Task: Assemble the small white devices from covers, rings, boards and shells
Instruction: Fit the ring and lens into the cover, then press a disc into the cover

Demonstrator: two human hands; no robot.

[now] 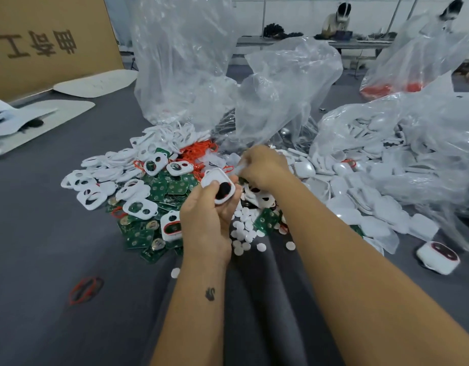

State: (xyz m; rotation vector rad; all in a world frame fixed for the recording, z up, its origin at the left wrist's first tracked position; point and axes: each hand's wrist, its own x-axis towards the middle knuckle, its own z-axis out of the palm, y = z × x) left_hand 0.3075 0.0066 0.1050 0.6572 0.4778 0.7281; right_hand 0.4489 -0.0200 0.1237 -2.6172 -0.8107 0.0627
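Over the parts, left hand (209, 207) grips cover (218, 186); right hand (262, 167) perhaps pinching.

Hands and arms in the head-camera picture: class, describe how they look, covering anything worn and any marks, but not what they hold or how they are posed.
Both arms are bare to the bottom edge of the picture: no sleeves, gloves, watch or rings show. The left hand and right hand are bare too. The one marking is a small dark tattoo on the left forearm, just below the wrist; its shape is too small to name.
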